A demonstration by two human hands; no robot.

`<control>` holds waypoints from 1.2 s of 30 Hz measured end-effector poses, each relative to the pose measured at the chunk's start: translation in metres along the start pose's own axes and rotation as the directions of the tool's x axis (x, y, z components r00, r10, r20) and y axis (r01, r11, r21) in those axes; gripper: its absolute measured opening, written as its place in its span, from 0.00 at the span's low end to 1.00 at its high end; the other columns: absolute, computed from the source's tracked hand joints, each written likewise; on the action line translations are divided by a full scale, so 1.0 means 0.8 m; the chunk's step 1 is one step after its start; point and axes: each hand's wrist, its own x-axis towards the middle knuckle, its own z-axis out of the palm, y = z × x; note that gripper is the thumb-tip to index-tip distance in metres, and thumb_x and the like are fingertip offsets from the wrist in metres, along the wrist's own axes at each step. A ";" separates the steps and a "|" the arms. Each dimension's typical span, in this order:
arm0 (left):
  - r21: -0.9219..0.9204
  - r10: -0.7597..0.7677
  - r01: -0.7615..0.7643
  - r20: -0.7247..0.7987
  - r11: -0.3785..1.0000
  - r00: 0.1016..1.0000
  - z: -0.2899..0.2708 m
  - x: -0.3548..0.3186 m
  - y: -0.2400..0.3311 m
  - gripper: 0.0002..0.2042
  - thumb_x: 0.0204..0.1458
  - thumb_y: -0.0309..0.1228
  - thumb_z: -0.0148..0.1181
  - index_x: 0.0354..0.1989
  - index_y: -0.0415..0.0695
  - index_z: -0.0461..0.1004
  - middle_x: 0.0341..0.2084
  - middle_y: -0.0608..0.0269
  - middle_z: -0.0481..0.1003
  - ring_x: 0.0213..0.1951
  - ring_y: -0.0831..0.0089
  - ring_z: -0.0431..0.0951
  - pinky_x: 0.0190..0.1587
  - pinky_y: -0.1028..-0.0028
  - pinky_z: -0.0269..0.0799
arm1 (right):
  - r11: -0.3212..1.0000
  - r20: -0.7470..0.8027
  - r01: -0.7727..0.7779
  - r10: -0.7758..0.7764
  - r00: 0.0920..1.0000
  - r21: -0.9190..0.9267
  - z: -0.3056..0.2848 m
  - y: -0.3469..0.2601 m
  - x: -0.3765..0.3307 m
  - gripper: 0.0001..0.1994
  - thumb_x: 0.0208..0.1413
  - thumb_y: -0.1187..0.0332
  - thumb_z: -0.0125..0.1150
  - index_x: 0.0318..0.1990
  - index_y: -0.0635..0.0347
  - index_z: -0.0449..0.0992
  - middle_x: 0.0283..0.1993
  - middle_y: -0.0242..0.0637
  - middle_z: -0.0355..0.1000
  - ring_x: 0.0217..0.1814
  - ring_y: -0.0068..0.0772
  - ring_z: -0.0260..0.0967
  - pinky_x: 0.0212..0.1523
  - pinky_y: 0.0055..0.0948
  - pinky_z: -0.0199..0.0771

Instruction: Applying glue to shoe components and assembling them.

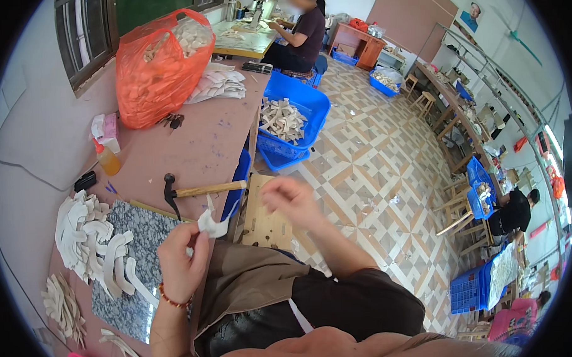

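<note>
My left hand [185, 254], with a beaded bracelet at the wrist, pinches a small white piece of soft, leather-like material [213, 226] above the table's front edge. A thin end of the piece curls up on its right side. My right hand [292, 200] is raised to the right of it, apart from the piece. Its fingers are curled together and slightly blurred; anything in them is too small to make out. Just beyond the left hand lies a hammer [204, 189] with a wooden handle. A speckled stone slab [136, 221] lies beside the left hand, with white curved strips [116, 263] on it.
A red plastic bag [160, 82] full of pieces stands at the back of the table. Left are a glue bottle [108, 159], a tissue pack [105, 131] and piled white strips [77, 236]. A blue basket [296, 115] of pieces stands beyond. A person [300, 33] sits at a sewing machine.
</note>
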 end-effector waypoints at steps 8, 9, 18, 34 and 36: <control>0.033 0.028 -0.028 0.011 0.999 1.000 0.036 0.014 -0.041 0.03 0.56 0.22 0.60 0.37 0.38 0.74 0.29 0.46 0.76 0.31 0.46 0.78 0.34 0.58 0.74 | 0.929 0.069 0.167 -0.152 0.986 -0.329 0.107 0.008 0.007 0.05 0.62 0.74 0.66 0.43 0.63 0.77 0.36 0.30 0.77 0.36 0.18 0.76 0.37 0.22 0.78; 0.027 0.029 -0.029 -0.005 0.999 1.000 0.034 0.015 -0.045 0.03 0.56 0.22 0.60 0.37 0.38 0.74 0.29 0.46 0.76 0.31 0.46 0.78 0.34 0.58 0.74 | 0.923 0.048 0.155 -0.147 0.988 -0.351 0.110 0.008 0.010 0.05 0.62 0.74 0.66 0.43 0.62 0.77 0.35 0.30 0.77 0.35 0.18 0.76 0.36 0.22 0.78; 0.075 0.110 -0.106 -0.051 0.992 0.993 0.021 0.028 -0.054 0.04 0.58 0.22 0.58 0.40 0.38 0.75 0.33 0.45 0.78 0.36 0.43 0.79 0.37 0.55 0.75 | 0.775 0.134 0.221 -0.175 0.975 -0.592 0.117 0.003 0.041 0.06 0.62 0.71 0.64 0.43 0.62 0.77 0.34 0.41 0.79 0.31 0.31 0.78 0.33 0.30 0.78; 0.248 0.116 -0.149 0.142 0.957 0.983 0.038 0.020 -0.085 0.02 0.60 0.21 0.56 0.37 0.35 0.71 0.30 0.42 0.73 0.33 0.41 0.75 0.34 0.55 0.70 | 0.827 0.125 0.183 -0.137 0.983 -0.532 0.108 0.047 0.032 0.04 0.55 0.72 0.62 0.35 0.64 0.76 0.29 0.47 0.76 0.32 0.48 0.79 0.33 0.41 0.77; 0.227 0.090 -0.127 0.168 0.965 0.982 0.032 0.016 -0.094 0.03 0.60 0.22 0.56 0.36 0.35 0.71 0.29 0.43 0.73 0.32 0.41 0.74 0.34 0.57 0.70 | 0.861 0.166 0.200 -0.136 0.977 -0.468 0.109 0.056 0.035 0.03 0.55 0.74 0.61 0.33 0.66 0.76 0.28 0.47 0.78 0.31 0.44 0.81 0.32 0.36 0.77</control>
